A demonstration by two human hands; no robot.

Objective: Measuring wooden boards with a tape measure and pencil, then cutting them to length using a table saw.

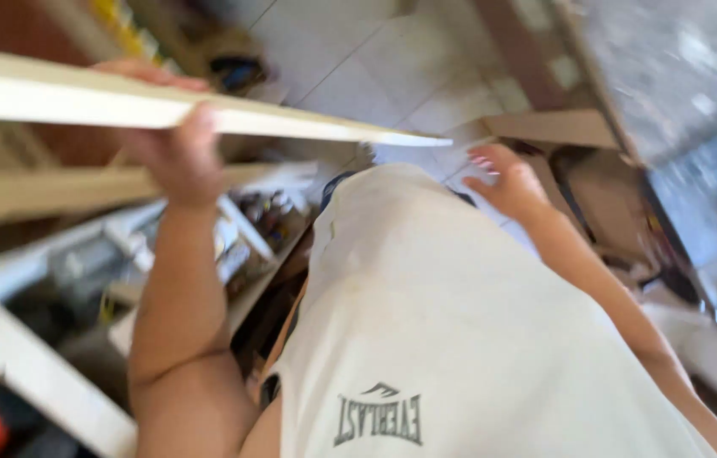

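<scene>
Two hands show: the left hand (173, 144) gripping one long pale board (206, 110), the right hand (507, 182) spread open and bare, well right of the board's pointed end. Below the board runs one more pale plank (53, 191). One cardboard box (558, 127) sits right of the board's tip.

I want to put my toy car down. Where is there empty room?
The pale tiled floor past the board in the left hand looks bare. The shelves under that arm are crammed. The right hand hovers by open cardboard.
</scene>
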